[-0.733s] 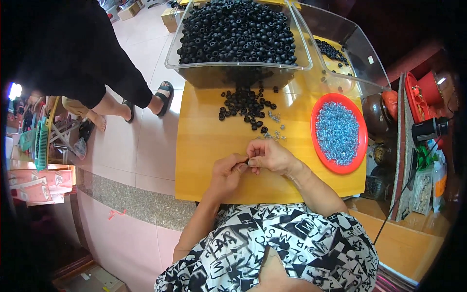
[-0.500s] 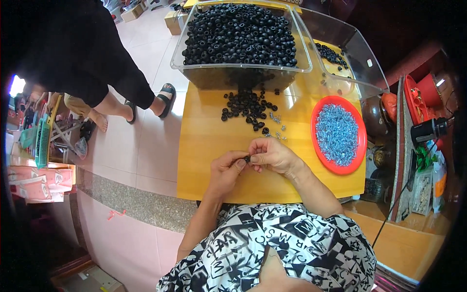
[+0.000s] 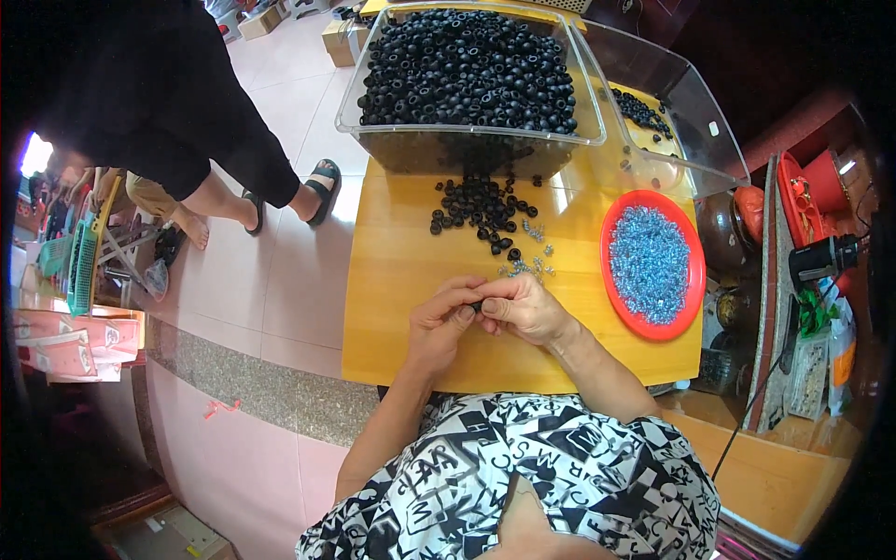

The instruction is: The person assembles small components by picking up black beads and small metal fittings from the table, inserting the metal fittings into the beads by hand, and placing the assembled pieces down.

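Above the near part of a yellow tabletop (image 3: pixel 392 345), my left hand (image 3: pixel 441 322) and my right hand (image 3: pixel 527 308) meet fingertip to fingertip. Both are closed in a pinch on one small black round piece (image 3: pixel 477 306); the fingers cover most of it. Just beyond them lies a little group of tiny silvery pieces (image 3: pixel 525 269). Farther out is a loose pile of black round pieces with holes (image 3: pixel 471 203), like large beads. To the right, a red plate (image 3: pixel 696 280) holds a heap of tiny shiny blue-silver pieces (image 3: pixel 651 266).
A clear plastic bin (image 3: pixel 373 135) full of black pieces stands at the table's far side. Right of it is another clear container (image 3: pixel 695 117), with black pieces (image 3: pixel 639 112) by it. A person in black trousers (image 3: pixel 140 93) and sandals stands at the left on the tiled floor (image 3: pixel 289 280).
My left fingers have curled farther over the black piece, and more of it is covered. Both hands stay together in nearly the same place. The view has shifted slightly.
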### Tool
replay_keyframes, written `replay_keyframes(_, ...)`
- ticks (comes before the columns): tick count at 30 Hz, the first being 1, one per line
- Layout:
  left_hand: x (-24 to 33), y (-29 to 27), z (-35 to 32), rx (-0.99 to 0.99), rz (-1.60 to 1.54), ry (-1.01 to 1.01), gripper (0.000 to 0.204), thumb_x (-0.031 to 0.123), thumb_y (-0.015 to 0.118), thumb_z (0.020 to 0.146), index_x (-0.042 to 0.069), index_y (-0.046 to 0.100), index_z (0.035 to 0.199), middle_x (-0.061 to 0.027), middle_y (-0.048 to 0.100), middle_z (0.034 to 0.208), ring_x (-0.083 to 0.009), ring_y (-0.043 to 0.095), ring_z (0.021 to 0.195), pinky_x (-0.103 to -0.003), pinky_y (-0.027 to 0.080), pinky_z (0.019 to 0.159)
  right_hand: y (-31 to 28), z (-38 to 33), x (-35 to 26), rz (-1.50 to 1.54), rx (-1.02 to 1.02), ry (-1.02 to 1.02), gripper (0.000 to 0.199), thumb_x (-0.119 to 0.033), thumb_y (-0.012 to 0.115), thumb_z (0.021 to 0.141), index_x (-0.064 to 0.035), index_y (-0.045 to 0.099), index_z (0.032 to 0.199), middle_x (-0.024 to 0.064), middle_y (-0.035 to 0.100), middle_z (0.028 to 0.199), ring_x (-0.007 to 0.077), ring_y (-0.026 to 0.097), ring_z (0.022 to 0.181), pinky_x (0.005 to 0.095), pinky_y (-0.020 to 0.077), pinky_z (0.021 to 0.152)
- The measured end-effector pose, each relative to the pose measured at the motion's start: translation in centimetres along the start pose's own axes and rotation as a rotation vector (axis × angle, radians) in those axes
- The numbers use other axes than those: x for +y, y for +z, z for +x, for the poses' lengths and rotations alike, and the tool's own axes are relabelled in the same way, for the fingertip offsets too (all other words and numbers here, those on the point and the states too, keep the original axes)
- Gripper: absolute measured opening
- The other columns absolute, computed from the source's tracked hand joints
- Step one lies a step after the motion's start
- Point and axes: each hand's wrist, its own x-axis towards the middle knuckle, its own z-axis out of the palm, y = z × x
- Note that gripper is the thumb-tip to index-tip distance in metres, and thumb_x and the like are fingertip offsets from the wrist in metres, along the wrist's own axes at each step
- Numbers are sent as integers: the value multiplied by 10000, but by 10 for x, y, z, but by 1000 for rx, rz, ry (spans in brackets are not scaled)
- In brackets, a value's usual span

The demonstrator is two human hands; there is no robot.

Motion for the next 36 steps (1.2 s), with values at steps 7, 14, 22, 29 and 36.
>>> replay_keyframes(7, -6, -4, 0, 52, -28, -71, 152, 63, 577, 789, 1, 609, 925, -149, 507, 1094, -208, 517, 938, -298, 445, 766, -1, 10, 9, 107, 7, -1, 216, -143, 607, 793, 16, 602, 938, 81, 608, 762, 132, 571, 626, 226, 462, 570)
replay_keyframes(14, -1, -3, 5, 52, 106, 12, 159, 55, 533, 815, -10, 600, 944, -156, 510, 1097, -207, 521, 932, -303, 429, 794, -3, 12, 9, 171, -20, -14, 221, -135, 584, 807, 21, 586, 964, 89, 604, 779, 140, 568, 651, 230, 464, 587)
replay_keyframes(22, 5, 0, 3, 137, -377, -76, 298, 65, 515, 828, -36, 491, 1107, -132, 541, 1062, -213, 515, 968, -323, 401, 845, 5, 0, -9, 323, -33, -4, 243, -135, 562, 822, 28, 572, 1002, 74, 589, 787, 146, 562, 687, 239, 462, 604)
replay_keyframes(29, 72, 16, -18, 21, -9, 225, 314, 52, 518, 783, -50, 495, 1079, -144, 550, 948, -250, 523, 897, -347, 416, 767, -2, -29, -98, -378, 393, -358, 244, -116, 583, 799, 23, 581, 999, 48, 588, 782, 101, 543, 615, 218, 450, 568)
replay_keyframes(36, 207, 49, -60, -743, -1, 824, 336, 189, 586, 780, 147, 520, 1107, -64, 535, 1114, -214, 575, 895, -380, 495, 670, -93, -24, -224, -1256, 1121, -582, 331, -133, 603, 778, 60, 535, 1038, 109, 600, 722, 139, 558, 641, 250, 448, 590)
